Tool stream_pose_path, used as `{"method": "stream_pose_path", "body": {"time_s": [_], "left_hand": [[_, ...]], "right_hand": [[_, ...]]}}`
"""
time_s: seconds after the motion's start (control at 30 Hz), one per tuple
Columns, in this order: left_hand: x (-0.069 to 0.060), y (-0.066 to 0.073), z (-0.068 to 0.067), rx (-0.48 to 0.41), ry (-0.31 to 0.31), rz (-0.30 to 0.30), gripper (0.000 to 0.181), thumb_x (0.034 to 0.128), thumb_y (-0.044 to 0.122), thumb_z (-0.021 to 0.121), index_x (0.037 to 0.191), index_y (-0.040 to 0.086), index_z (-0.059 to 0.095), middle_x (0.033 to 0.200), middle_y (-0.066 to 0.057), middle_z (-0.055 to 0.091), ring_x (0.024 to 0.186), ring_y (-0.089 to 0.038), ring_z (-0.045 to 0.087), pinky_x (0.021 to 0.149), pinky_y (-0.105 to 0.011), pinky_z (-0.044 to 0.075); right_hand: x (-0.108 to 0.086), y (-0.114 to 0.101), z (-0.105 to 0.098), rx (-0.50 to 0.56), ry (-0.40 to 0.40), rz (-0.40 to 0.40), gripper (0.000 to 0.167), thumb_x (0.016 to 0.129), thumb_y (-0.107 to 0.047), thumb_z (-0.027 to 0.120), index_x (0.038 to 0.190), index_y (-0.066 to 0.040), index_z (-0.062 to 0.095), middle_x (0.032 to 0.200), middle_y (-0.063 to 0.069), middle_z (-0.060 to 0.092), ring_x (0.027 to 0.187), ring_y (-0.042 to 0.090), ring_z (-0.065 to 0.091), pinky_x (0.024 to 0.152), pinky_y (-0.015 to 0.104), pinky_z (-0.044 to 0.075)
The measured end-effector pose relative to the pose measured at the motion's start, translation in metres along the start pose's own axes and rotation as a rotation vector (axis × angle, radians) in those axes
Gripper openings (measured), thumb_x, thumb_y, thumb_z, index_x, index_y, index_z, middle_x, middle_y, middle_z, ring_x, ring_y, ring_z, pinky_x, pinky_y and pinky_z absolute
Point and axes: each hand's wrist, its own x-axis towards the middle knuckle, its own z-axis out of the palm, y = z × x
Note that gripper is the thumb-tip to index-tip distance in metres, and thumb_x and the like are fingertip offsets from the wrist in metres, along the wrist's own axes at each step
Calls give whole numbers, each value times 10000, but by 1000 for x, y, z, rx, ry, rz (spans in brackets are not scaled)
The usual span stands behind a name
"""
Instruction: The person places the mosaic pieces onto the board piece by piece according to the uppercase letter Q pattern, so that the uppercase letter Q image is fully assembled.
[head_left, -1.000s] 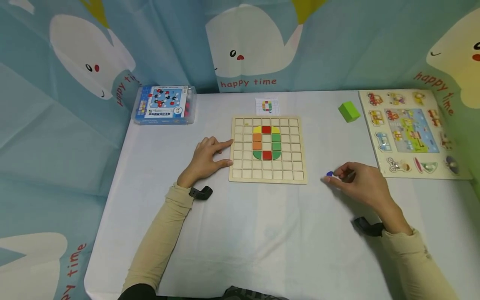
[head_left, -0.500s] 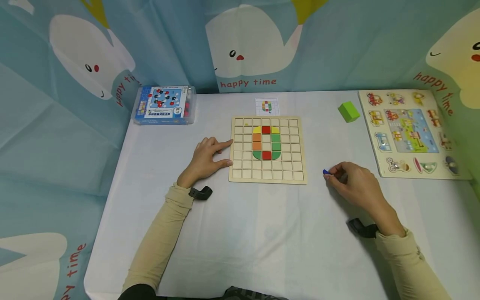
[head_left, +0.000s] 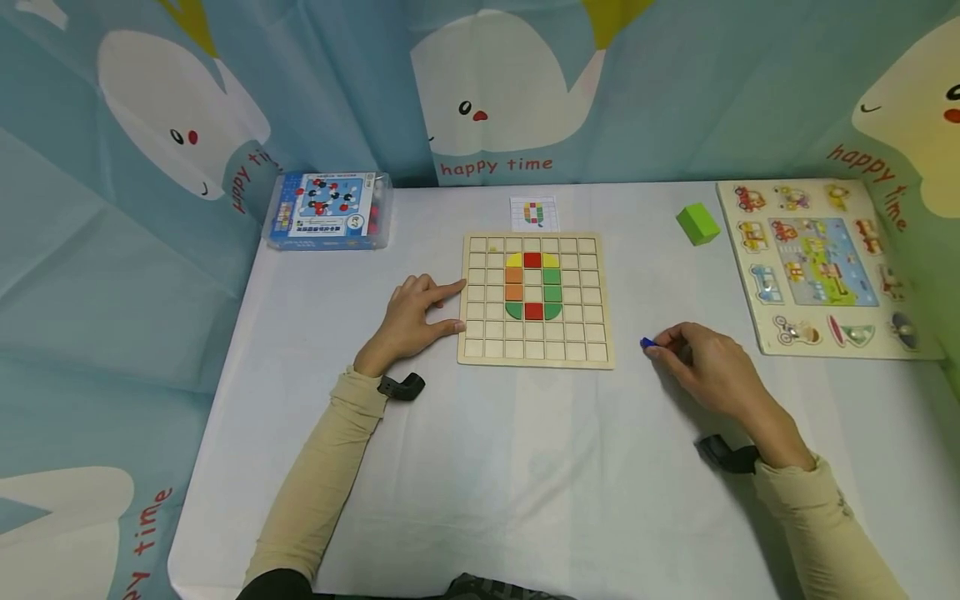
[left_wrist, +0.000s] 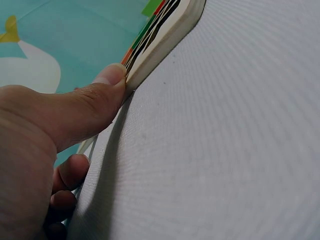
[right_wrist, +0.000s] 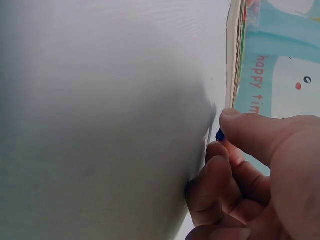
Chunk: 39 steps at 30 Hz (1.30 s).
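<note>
A square wooden grid board [head_left: 480,350] lies mid-table, with a ring of yellow, red, orange and green pieces set in its cells. At its left edge, the thumb and index finger of my left hand [head_left: 411,317] touch the rim, spread apart. In the left wrist view the thumb [left_wrist: 92,107] rests against the board's side. To the right of the board, my right hand [head_left: 712,367] pinches a small blue piece [head_left: 648,342] between thumb and fingers, close over the cloth. The right wrist view shows only a bit of the blue piece [right_wrist: 220,134]; its full shape is hidden.
Behind the board lies a small card [head_left: 535,214] printed with a coloured ring pattern. A green block [head_left: 698,223] stands at the back right, beside a picture puzzle board [head_left: 825,325]. A plastic box [head_left: 330,210] sits at the back left, near the hanging curtain [head_left: 337,100].
My right hand has shifted slightly left, and the blue piece now sticks out further from its fingertips. The left hand and the grid board have stayed put.
</note>
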Motion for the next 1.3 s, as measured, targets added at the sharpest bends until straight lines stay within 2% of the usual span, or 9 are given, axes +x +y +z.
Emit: {"method": "stream_pose_path", "body": {"time_s": [0.3, 0.77, 1.1, 1.3], "left_hand": [[-1, 2, -2, 6, 10, 9, 701, 896, 348, 862, 1530, 211, 597, 926, -44, 477, 858, -222, 357, 848, -380, 256], [-1, 4, -1, 1, 6, 7, 696, 901, 343, 856, 1532, 207, 594, 932, -49, 476, 866, -228, 361, 855, -387, 254], [-2, 4, -2, -3, 3, 0, 696, 905, 339, 855, 1536, 211, 590, 937, -49, 479, 877, -227, 366, 860, -386, 253], [-2, 4, -2, -1, 2, 2, 703, 900, 340, 858, 1536, 207, 590, 940, -49, 483, 878, -229, 370, 864, -386, 255]], "right_hand": [[14, -16, 2, 46, 11, -68, 153, 962, -172, 797, 998, -49, 713, 837, 45, 692, 649, 107, 510, 569, 266, 409], [40, -47, 16, 116, -71, -112, 167, 981, -251, 785, 972, -97, 722, 769, -20, 649, 620, 81, 502, 583, 267, 403], [59, -68, 30, 155, -133, -128, 151, 957, -219, 808, 940, -92, 727, 758, -13, 644, 667, 131, 528, 625, 275, 413], [67, -77, 37, 143, -167, -134, 170, 958, -236, 807, 935, -84, 734, 774, -2, 660, 695, 146, 553, 663, 309, 437]]}}
